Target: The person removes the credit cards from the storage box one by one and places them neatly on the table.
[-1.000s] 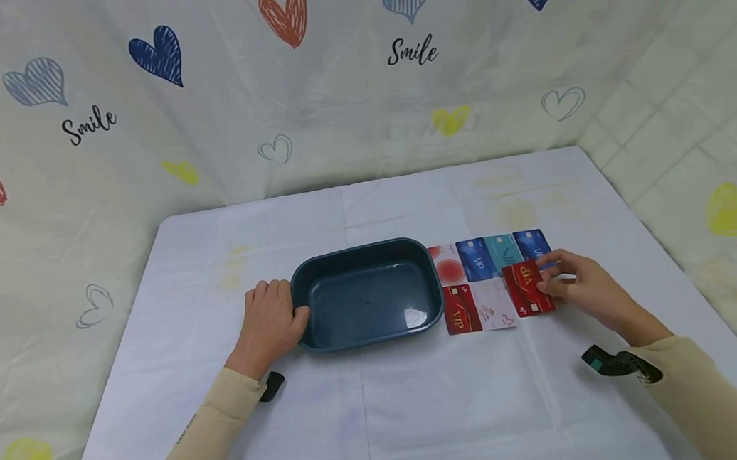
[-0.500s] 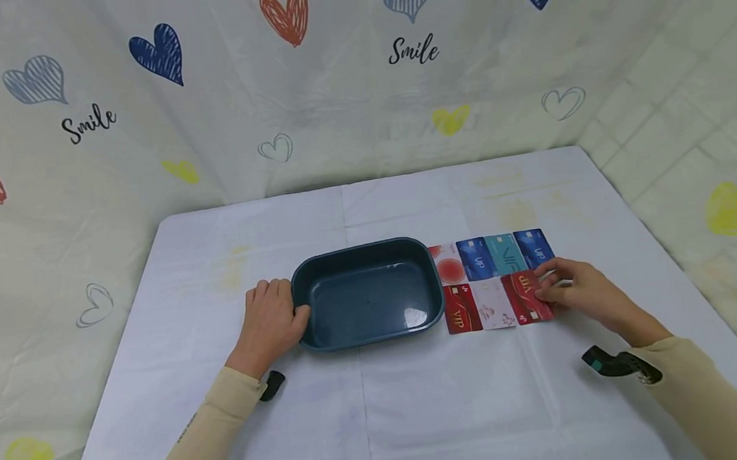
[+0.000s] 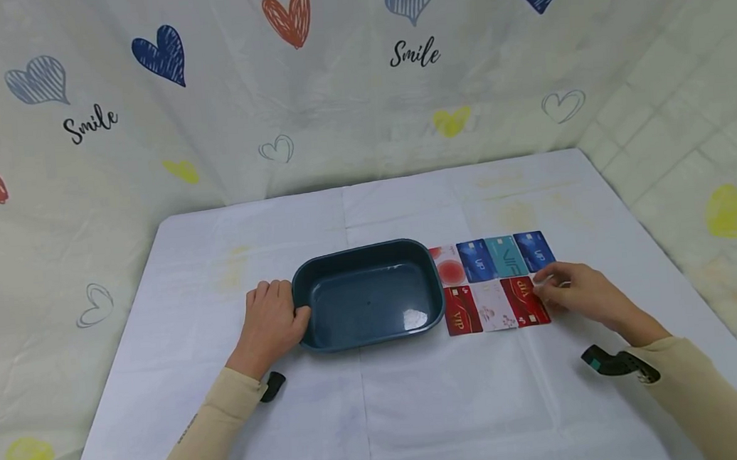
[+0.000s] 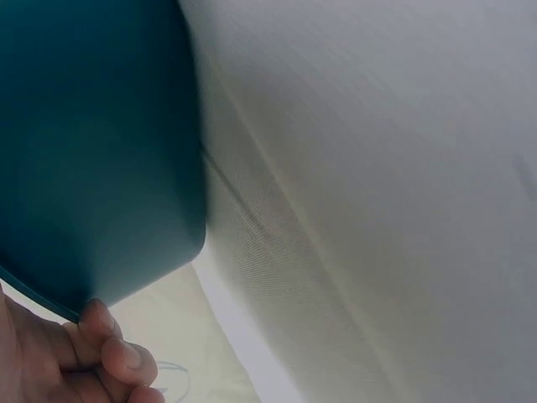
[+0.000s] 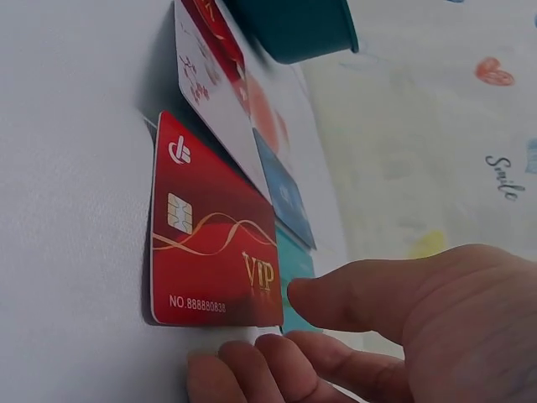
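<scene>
My left hand (image 3: 271,321) grips the left rim of a dark teal plastic tub (image 3: 369,308), the thumb over the edge; the left wrist view shows curled fingertips (image 4: 126,357) by the rim. Near the right end of the lower row of cards, my right hand (image 3: 581,293) is loosely bent beside a red VIP card (image 3: 523,303). In the right wrist view that card (image 5: 214,243) lies on the cloth, the thumb by its edge and the fingers just off it. A white floral card (image 3: 493,307) and another red VIP card (image 3: 462,310) continue the row leftward.
The upper row holds a white card with a red circle (image 3: 450,267), a blue card (image 3: 476,260), a teal card (image 3: 506,256) and another blue card (image 3: 534,249). The tub stands directly left of the cards. White cloth (image 3: 420,412) covers the table; a patterned curtain hangs behind.
The right hand has brought the red VIP card down and slightly left, from overlapping the upper row to lying beside the floral card, and its fingers have come off it. The left hand stays put.
</scene>
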`<action>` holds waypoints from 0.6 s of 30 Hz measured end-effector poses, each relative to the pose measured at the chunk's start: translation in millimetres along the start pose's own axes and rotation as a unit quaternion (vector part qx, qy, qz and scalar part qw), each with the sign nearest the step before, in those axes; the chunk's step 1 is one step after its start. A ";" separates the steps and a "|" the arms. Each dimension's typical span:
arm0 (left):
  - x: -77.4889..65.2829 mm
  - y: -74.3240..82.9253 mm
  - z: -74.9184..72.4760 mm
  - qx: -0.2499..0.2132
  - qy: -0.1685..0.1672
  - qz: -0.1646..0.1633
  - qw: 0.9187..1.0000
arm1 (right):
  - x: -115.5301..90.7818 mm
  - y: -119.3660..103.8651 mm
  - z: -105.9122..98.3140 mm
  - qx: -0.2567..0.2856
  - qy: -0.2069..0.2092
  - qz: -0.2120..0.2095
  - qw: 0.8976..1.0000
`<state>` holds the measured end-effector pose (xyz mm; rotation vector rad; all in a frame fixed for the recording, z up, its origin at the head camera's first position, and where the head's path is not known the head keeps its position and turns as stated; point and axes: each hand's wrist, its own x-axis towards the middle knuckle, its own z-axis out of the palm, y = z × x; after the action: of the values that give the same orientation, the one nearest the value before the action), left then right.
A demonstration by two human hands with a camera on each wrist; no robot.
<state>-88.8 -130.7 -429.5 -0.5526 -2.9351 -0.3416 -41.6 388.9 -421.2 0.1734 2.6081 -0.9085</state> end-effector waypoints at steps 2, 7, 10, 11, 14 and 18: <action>-0.1 1.0 -0.2 0.001 -0.004 -0.001 1.000 | -0.4 0.9 -1.2 -0.007 0.006 -0.003 1.000; 0.3 3.8 -0.5 0.007 -0.017 0.000 1.000 | -1.6 1.8 -8.0 -0.014 0.021 -0.008 1.000; 0.0 4.2 -0.4 0.010 -0.018 0.003 1.000 | -2.0 0.8 -12.0 -0.009 0.026 -0.012 1.000; -0.2 4.2 -0.2 0.011 -0.018 0.004 1.000 | -2.0 0.4 -13.2 -0.009 0.029 -0.014 0.999; -0.9 4.1 -0.7 0.016 -0.018 0.007 1.000 | -2.8 -0.8 -16.3 -0.013 0.040 -0.018 0.999; -0.5 4.5 -2.6 0.032 -0.022 0.012 0.999 | -4.6 -3.5 -19.4 -0.020 0.067 -0.019 0.997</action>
<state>-86.4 -127.5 -426.2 -0.5920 -2.9667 -0.2342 -44.1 398.3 -403.4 0.1802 2.7607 -0.8847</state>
